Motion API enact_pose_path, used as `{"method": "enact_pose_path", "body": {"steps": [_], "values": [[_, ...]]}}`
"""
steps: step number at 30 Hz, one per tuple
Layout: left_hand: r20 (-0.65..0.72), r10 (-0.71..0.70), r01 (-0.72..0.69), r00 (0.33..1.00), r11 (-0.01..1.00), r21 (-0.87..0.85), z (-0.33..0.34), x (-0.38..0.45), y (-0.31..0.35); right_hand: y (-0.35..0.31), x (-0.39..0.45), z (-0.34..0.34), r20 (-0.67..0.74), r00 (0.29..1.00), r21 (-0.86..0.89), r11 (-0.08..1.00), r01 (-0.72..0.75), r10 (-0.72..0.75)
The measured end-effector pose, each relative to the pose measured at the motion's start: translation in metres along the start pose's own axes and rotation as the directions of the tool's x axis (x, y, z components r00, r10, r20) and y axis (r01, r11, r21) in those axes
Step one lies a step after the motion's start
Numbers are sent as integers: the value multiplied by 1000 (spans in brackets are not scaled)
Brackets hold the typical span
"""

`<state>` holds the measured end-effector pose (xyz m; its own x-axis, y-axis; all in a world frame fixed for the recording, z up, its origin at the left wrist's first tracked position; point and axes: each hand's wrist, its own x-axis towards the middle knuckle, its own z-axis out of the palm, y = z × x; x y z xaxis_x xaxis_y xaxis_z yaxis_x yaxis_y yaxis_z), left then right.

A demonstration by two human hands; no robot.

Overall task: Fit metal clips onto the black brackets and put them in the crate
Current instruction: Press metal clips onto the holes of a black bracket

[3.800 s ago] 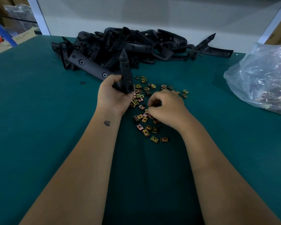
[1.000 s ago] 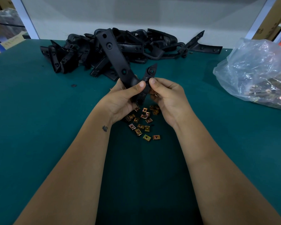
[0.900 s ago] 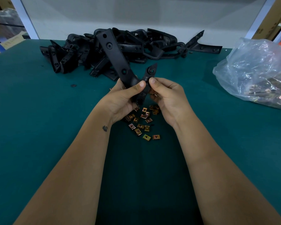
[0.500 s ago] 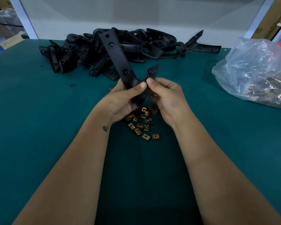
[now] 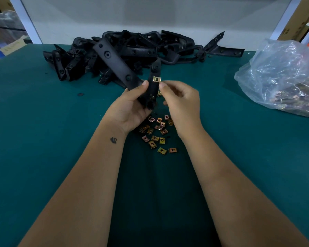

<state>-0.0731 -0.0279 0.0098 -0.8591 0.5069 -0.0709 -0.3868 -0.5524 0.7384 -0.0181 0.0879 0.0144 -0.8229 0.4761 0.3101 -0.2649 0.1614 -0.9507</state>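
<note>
A person's 2 bare forearms reach forward over a dark green worktop [image 5: 43, 139]. The left hand [image 5: 130, 106] is curled round the bend of 1 black V-shaped bracket [image 5: 118, 65], thumb pressed on its front, holding it up above the worktop. The bracket's long arm slants up and to the left; its short arm stands nearly upright. 1 brass-coloured clip [image 5: 156, 79] sits on the right edge of the short arm. The right hand [image 5: 181, 100] is just beside the clip, fingers loosely curled; its thumb tip is close to the clip, and whether it touches cannot be told. Whether that hand holds anything cannot be told either.

Below the hands, about 17 loose clips [image 5: 158, 132] lie scattered on the worktop, some hidden by the hands. Behind the hands, at the far edge, is 1 heap of brackets [image 5: 132, 49], too tangled to count. At the right lies 1 clear plastic bag [image 5: 282, 75] with more clips inside. A small dark mark [image 5: 113, 139] shows on the left wrist. 1 small black speck [image 5: 80, 94] lies on the worktop at the left.
</note>
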Motion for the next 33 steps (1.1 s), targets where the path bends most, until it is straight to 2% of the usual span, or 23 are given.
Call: {"method": "enact_pose_path", "body": {"steps": [4, 7, 15, 25, 29, 33], "values": [[-34, 23, -22, 999, 999, 26, -4, 4, -3, 4, -4, 2, -8, 993, -201, 973, 111, -115], [-22, 27, -25, 999, 998, 58, -4, 3, -3, 5, -7, 5, 33, 973, -353, 908, 225, -229], [14, 49, -50, 999, 996, 73, -5, 4, -4, 0, -12, 7, 65, 924, -532, 771, 351, -376], [19, 71, -73, 997, 995, 74, -5, 4, -5, 1, -12, 8, 89, 920, -586, 727, 358, -381], [13, 72, -73, 997, 992, 100, -6, 4, -3, 2, -12, 8, 72, 930, -515, 785, 344, -361], [-15, 105, -103, 994, 991, 91, -8, 2, -1, 4, -13, 8, 122, 951, -477, 823, 307, -284]]}}
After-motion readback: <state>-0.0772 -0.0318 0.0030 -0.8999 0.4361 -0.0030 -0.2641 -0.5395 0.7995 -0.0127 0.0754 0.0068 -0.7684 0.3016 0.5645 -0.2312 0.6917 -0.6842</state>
